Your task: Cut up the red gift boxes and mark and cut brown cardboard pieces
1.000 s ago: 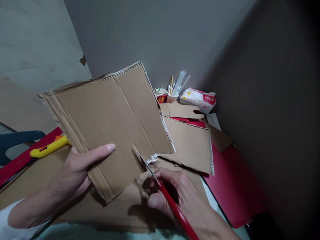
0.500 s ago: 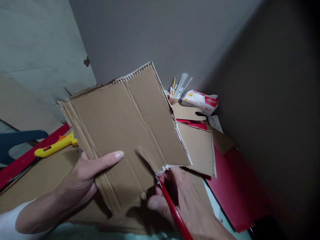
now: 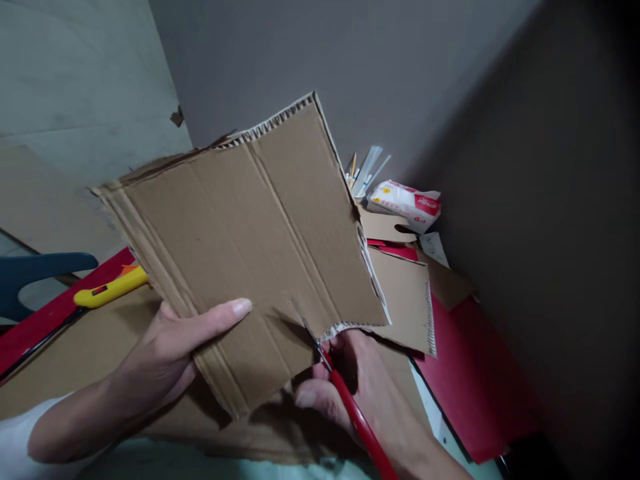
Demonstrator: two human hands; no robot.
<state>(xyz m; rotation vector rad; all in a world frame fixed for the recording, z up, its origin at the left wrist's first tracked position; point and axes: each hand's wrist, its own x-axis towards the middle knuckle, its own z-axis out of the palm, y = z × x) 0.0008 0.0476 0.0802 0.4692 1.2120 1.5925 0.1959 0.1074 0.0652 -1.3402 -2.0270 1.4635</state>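
A brown cardboard piece [image 3: 225, 233] with creases and a ragged, corrugated edge is held up at a tilt. At its lower left edge my left hand [image 3: 185, 347] grips it, thumb flat on the front and fingers behind. My right hand [image 3: 360, 400] is closed at the lower right edge, holding red-handled scissors [image 3: 357, 420]. One scissor blade shows over the cardboard's front face at a curved cut in the lower edge. The other blade and most of the right fingers are hidden behind the cardboard and handle.
A yellow glue gun [image 3: 110, 287] lies on the left near a dark blue curved object [image 3: 40, 267]. Behind are a cup of sticks [image 3: 359, 190] and a tissue pack [image 3: 405, 203]. Red sheets [image 3: 475, 373] and more cardboard [image 3: 405, 293] lie right. A grey wall [image 3: 325, 53] rises behind.
The cardboard has tilted slightly, its upper corner moving up and its left corner moving left. The scissors have shifted slightly right, and their blade shows less length over the cardboard.
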